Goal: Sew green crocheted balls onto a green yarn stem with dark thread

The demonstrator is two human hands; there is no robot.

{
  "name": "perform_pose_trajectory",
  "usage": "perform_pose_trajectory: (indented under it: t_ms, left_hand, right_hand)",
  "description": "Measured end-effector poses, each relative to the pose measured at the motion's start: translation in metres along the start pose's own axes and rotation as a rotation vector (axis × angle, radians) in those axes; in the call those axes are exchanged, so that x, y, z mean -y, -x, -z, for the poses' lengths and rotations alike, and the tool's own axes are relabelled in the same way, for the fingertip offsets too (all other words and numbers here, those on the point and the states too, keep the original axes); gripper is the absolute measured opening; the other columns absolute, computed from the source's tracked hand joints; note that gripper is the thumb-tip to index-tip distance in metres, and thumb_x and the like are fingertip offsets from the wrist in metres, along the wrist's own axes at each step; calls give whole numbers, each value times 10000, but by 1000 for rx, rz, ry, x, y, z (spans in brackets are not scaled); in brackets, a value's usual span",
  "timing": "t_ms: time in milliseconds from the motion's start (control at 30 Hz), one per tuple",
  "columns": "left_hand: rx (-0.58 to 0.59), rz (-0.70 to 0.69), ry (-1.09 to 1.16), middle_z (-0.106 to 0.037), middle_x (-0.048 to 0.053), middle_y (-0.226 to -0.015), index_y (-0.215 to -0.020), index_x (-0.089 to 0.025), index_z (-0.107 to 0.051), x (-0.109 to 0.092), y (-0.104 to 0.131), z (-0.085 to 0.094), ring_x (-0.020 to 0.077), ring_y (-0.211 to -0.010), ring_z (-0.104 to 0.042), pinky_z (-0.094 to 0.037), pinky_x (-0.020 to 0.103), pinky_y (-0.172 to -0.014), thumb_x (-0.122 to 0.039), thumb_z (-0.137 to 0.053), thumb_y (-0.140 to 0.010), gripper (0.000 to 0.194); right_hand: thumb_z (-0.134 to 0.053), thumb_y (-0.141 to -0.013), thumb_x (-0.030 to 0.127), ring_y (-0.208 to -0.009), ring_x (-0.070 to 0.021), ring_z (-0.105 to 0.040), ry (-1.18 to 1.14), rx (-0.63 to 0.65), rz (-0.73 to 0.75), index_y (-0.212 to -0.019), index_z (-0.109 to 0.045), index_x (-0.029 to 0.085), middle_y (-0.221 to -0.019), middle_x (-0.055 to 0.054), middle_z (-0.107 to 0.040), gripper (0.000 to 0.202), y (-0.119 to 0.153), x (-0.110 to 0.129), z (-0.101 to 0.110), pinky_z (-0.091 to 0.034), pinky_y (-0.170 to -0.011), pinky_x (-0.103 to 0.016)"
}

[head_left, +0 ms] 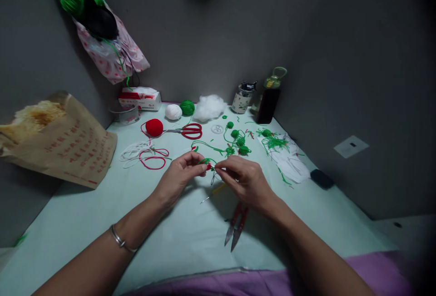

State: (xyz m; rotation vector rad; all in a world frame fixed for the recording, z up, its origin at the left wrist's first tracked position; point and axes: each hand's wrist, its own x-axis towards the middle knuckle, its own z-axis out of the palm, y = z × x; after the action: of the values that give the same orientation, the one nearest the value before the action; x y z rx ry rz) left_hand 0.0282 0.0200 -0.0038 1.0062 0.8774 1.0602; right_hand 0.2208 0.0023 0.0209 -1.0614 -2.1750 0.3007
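My left hand pinches a small red and green yarn piece between thumb and fingertips, near the middle of the table. Close against it, my right hand is closed on a thin, pale needle whose tip meets the yarn piece. A dark thin loop hangs just below the fingertips. Under the right hand lies a crochet hook with a yellow handle, partly covered. Red-handled thread snips lie nearer me, blades towards me. Beyond the hands, several green crocheted balls are strung on green yarn.
Red scissors lie beside a red yarn ball. Behind are white and green balls, stuffing, a tissue box, a canister and a bottle. A paper bag stands left; green scraps lie right.
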Motion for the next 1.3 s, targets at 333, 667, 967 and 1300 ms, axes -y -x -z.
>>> perform_pose_trajectory:
  t_ms: [333, 667, 967, 1300]
  left_hand:
    - [-43, -82, -149, -597, -30, -779, -798, -202, -633, 3, 0, 1, 119, -699, -553, -407, 253, -662, -264, -798, -708, 199]
    - [-61, -322, -485, -607, 4, -807, -782, -208, -623, 8, 8, -7, 169, -774, -592, -467, 295, -735, -216, -701, -789, 79]
    - [-72, -402, -431, -596, 8, -886, -869, -206, -621, 11, 3, 0, 166, -866, -594, -472, 306, -808, -217, -661, -841, 50]
    - [115, -237, -276, -621, 6, -887, -886, -210, -645, 6, 7, -3, 166, -849, -588, -447, 318, -808, -250, -670, -850, 59]
  right_hand:
    - [-543, -903, 139, -624, -123, -545, 20, 58, -82, -853, -664, 182, -743, -21, -663, 138, 2, 4, 0, -388, -589, -252]
    - [-566, -926, 221, -559, -109, -458, -61, 104, -234, -834, -641, 184, -632, 20, -570, 125, 1, 5, -11, -336, -577, -244]
    - [-614, -914, 360, -645, -108, -468, -438, 295, -367, -808, -662, 168, -712, 15, -581, 225, -5, 2, 10, -348, -586, -232]
    - [-571, -928, 396, -599, -101, -424, -480, -7, -411, -698, -657, 153, -640, 13, -509, 346, -7, -11, 6, -313, -572, -253]
